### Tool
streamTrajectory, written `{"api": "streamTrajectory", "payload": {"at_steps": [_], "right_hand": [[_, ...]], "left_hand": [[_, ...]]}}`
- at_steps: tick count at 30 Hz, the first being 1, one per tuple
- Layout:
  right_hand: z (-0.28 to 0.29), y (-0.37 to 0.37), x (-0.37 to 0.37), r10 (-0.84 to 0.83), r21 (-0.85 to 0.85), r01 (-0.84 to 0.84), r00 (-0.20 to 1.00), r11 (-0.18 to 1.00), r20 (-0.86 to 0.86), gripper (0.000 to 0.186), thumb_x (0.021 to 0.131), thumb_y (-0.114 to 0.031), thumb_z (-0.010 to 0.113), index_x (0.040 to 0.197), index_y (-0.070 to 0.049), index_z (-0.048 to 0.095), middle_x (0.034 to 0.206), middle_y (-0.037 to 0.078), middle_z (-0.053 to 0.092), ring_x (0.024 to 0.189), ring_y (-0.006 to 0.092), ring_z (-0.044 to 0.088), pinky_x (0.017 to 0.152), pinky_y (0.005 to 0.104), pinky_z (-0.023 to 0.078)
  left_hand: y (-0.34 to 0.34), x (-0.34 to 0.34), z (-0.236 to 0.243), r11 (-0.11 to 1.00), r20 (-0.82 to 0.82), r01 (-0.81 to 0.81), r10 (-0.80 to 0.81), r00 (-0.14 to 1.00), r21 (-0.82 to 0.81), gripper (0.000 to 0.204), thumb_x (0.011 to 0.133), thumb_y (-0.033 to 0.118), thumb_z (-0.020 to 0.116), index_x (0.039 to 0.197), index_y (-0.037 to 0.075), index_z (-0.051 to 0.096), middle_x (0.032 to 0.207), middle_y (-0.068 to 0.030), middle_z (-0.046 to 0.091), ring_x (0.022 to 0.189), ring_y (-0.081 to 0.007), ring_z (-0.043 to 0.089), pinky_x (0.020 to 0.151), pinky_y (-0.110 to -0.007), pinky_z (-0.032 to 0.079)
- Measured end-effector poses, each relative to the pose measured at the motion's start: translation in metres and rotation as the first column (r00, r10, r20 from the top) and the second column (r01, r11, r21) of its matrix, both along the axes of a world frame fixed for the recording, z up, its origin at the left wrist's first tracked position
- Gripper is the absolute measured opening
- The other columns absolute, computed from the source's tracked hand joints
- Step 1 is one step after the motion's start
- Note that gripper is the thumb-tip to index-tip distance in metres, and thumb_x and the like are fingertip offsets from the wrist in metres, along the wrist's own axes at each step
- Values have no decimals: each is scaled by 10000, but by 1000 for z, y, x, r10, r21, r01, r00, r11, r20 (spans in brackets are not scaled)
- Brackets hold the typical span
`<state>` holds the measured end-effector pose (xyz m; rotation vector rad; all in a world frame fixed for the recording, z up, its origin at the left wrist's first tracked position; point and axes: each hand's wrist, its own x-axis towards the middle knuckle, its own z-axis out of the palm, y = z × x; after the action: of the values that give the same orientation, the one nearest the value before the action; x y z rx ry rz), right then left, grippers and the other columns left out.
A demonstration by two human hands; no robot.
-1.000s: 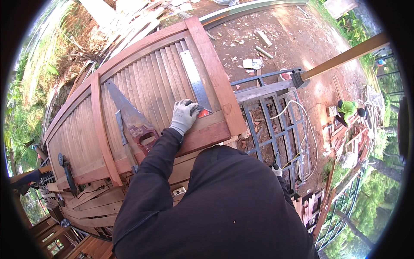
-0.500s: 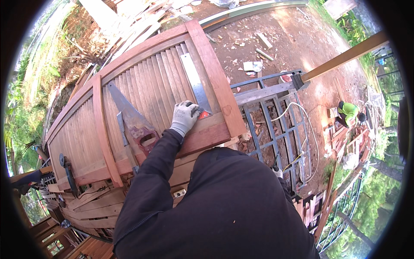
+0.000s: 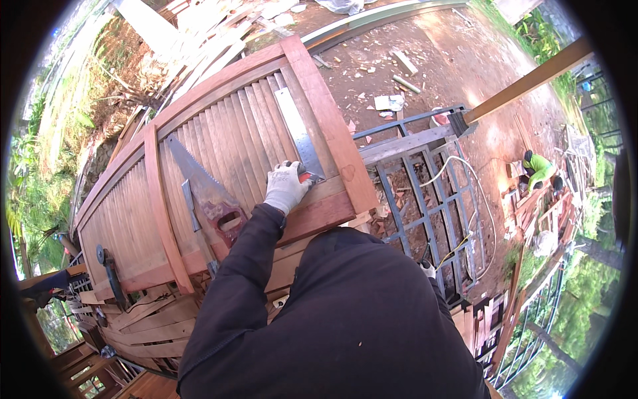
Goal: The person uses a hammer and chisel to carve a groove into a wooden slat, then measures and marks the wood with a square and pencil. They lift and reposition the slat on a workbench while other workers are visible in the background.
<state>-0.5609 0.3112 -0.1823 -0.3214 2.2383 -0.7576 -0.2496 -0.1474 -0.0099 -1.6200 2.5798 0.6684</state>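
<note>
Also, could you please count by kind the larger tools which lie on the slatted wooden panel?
Handsaw: 1
Flat metal rule or square: 1
Chisel-like tool: 1
Grinder-like tool: 1
Total: 4
The red piece at the left hand is partly hidden, so not counted separately.

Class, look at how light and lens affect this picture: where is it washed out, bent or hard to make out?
In the head view, glare washes out the grass at upper left; that view bows the far edge of the louvred panel; in it, the steel square gleams pale and the right hand is too small for detail.
</note>
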Motion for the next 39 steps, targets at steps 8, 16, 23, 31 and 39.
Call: {"api": "streamTrajectory", "payload": {"at_steps": [8,16,23,31,39], "right_hand": [[-37,33,-3,10,-33,-12,999,999,-47,96,938,-93,622,918,-54,708,724,9,667,607,126,606,583,310,494],[-19,26,0,27,62,-25,999,998,-38,122,931,-107,635,974,-45,731,809,35,727,689,139,661,649,315,524],[-30,41,-5,32,106,-23,996,994,-88,164,901,-162,660,1003,-66,745,854,74,747,766,201,709,730,343,542],[-146,111,-26,119,189,-86,978,978,-174,201,886,-221,678,1012,-80,747,925,94,757,879,242,725,812,365,545],[-36,-4,-35,121,138,-120,993,983,1,156,909,-185,647,927,-54,730,831,80,745,789,210,712,751,350,543]], "left_hand": [[-7,12,-17,1000,-208,-1,-2,978,-16,196,876,239,707,1031,119,702,1063,-114,691,1061,-330,642,912,-470,486],[-5,17,-19,998,-246,-5,-11,969,-64,157,857,133,684,998,71,709,1009,-151,702,1005,-346,659,902,-432,513],[6,14,-28,980,-281,-68,13,959,-186,138,855,145,666,977,101,713,1043,-124,677,1064,-355,612,921,-469,462],[5,7,-58,962,-351,-95,-1,937,-256,164,824,167,664,986,166,690,1006,-85,658,1068,-331,591,910,-490,416],[-2,-3,-25,903,-170,-421,430,887,87,306,884,379,679,1062,130,667,1085,-130,723,1090,-308,648,940,-467,435]]}}
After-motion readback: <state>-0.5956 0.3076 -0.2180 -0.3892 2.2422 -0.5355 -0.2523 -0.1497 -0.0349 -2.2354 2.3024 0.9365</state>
